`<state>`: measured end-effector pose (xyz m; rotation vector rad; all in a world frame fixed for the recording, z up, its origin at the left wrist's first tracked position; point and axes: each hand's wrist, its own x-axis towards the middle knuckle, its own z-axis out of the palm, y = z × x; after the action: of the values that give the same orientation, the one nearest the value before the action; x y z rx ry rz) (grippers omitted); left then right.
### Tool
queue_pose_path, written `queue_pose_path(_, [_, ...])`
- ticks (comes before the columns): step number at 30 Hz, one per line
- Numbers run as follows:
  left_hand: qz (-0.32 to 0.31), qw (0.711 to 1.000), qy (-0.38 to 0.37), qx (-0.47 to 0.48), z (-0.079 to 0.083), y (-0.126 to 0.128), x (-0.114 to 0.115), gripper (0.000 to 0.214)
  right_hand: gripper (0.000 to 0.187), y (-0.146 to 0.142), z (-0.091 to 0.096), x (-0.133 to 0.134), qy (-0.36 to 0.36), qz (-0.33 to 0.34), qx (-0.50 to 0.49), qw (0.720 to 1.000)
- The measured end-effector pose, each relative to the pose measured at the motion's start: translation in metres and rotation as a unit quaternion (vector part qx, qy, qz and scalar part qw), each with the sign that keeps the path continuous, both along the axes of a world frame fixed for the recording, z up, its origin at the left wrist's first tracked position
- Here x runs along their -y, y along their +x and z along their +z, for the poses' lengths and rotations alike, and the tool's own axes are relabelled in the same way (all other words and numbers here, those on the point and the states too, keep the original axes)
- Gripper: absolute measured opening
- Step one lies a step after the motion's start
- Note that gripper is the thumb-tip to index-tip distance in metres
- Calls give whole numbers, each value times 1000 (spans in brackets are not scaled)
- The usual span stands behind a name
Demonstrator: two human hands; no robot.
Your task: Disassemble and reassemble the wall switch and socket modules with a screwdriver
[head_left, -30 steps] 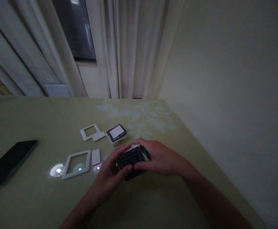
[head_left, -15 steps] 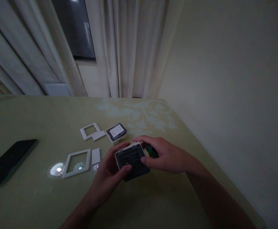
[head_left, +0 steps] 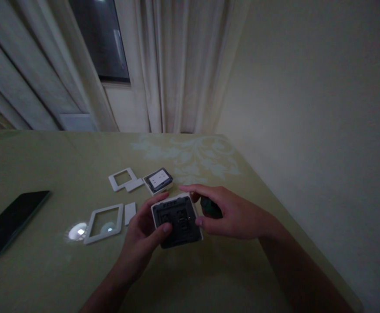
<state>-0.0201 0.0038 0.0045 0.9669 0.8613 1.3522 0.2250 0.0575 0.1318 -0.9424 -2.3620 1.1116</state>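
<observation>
A square wall socket with a dark face and white rim is tilted up above the table. My left hand grips its left side, thumb on the dark face and fingers behind. In the curled fingers of my right hand sits a dark green handle, apparently a screwdriver; its shaft is hidden. The right thumb and fingertips are at the socket's right edge. Just beyond lies a second wall socket, its white slotted face framed in dark plastic on a white box.
Two white frames lie left of the hands, a larger frame nearer and a smaller frame farther off. Beside them are white cover plates, one near, one far. A dark phone rests leftmost. A wall borders the table's right.
The held socket has shifted slightly left and turned, showing more of its dark face. My right thumb has drawn back from the face toward the right edge, and the green handle shows more.
</observation>
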Motion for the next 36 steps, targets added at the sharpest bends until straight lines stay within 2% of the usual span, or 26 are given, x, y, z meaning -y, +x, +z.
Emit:
queue_pose_path(9, [-8, 1000, 6, 5, 4, 0, 2, 65, 69, -1, 4, 4, 3, -9, 7, 1000])
queue_pose_path(14, [-14, 1000, 12, -1, 7, 0, 2, 63, 50, -3, 2, 1, -11, -6, -19, 1000])
queue_pose_path(17, [-16, 1000, 12, 1, 8, 1, 1, 62, 45, -3, 2, 0, -17, 0, -23, 1000])
queue_pose_path(27, [-25, 1000, 8, 6, 7, 1, 2, 64, 58, 0, 5, 2, -1, 0, 16, 1000])
queue_pose_path(36, [-28, 999, 17, -5, 8, -1, 4, 62, 61, -1, 3, 3, 6, 5, 4, 1000])
